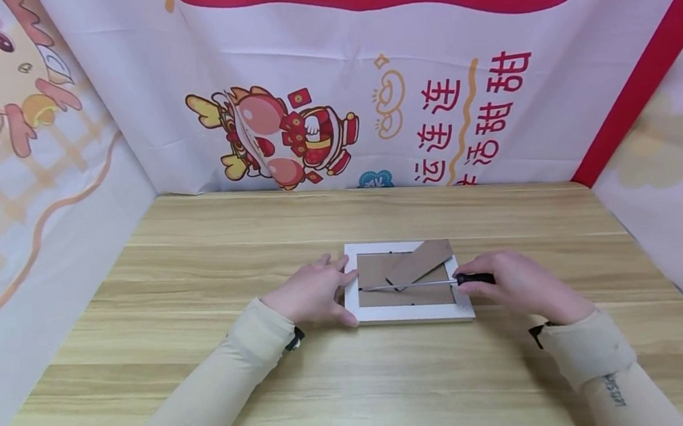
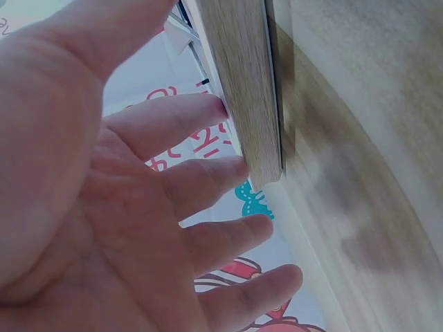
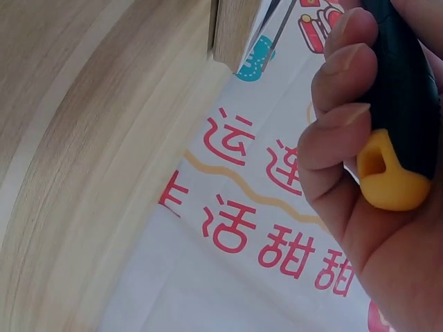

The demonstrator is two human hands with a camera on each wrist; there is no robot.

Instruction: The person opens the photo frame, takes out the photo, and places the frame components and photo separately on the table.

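Note:
A white picture frame [image 1: 409, 313] lies face down on the wooden table, its brown backing board [image 1: 377, 266] and slanting stand leg [image 1: 422, 264] showing. My right hand [image 1: 518, 285] grips a screwdriver by its black handle [image 1: 476, 278], which has a yellow end [image 3: 396, 185] in the right wrist view. The thin metal shaft [image 1: 413, 285] spans the backing, its tip by a small dark tab [image 1: 361, 289] at the left inner edge. At the frame's left side rests my left hand [image 1: 318, 291], fingers spread and loosely extended, fingertips on the border, thumb at the near corner.
The wooden table [image 1: 359, 396] stretches around the frame on all sides. A printed cloth [image 1: 326, 50] with cartoon figures and red characters hangs at the table's back edge, and more printed cloth [image 1: 70, 218] hangs along the left.

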